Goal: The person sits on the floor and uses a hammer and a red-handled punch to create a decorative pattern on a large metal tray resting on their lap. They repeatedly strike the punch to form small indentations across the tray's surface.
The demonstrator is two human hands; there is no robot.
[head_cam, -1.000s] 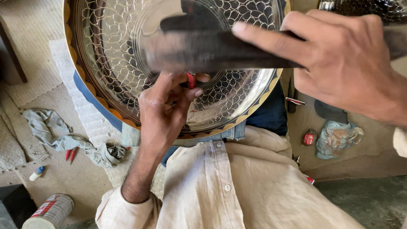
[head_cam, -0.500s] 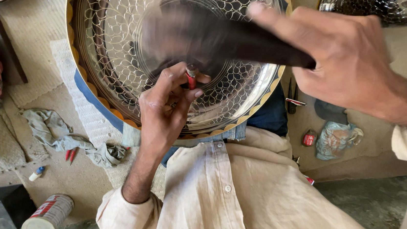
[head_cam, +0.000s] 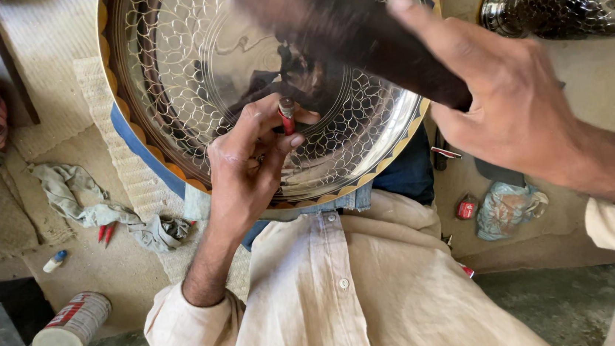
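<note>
Our left hand (head_cam: 245,175) pinches a red-tipped chisel (head_cam: 287,115) upright at the middle of the engraved tray (head_cam: 167,96) on our lap, steadying it; at two o'clock, our right hand (head_cam: 516,103) grips the dark mallet (head_cam: 339,29), raised.

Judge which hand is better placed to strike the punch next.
Right. The right hand grips the dark mallet raised over the engraved metal tray, while the left hand pinches the red-tipped punch upright on it, so it cannot swing.
</note>
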